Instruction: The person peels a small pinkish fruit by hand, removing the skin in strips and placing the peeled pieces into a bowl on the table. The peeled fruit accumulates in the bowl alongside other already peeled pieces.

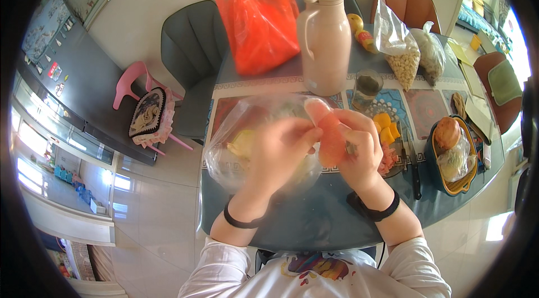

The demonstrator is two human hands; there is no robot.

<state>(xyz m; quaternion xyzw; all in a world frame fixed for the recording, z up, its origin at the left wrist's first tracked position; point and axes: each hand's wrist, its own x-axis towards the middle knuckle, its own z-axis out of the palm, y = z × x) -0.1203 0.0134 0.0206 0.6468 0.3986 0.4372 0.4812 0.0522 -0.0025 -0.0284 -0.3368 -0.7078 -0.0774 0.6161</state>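
My right hand (363,142) holds a pink citrus segment (330,142), with pale membrane at its upper end, above the table. Blurred by motion, my left hand (276,152) has its thumb and fingertips pinched at the segment's left edge. Beneath and behind the left hand spreads a clear plastic bag (223,159) with pale yellow-green peel (240,143) in it. To the right of my right hand are pink pulp pieces (388,158) and orange-yellow fruit pieces (385,127), apparently on one plate partly hidden by that hand.
Two knives, one with a black handle (416,182), lie beside the plate. A basket (430,167) holds a reddish round item and a bagged one. Behind stand a drinking glass (367,87), a vacuum jug (325,51), a red plastic bag (263,24) and a bag of pale kernels (403,64).
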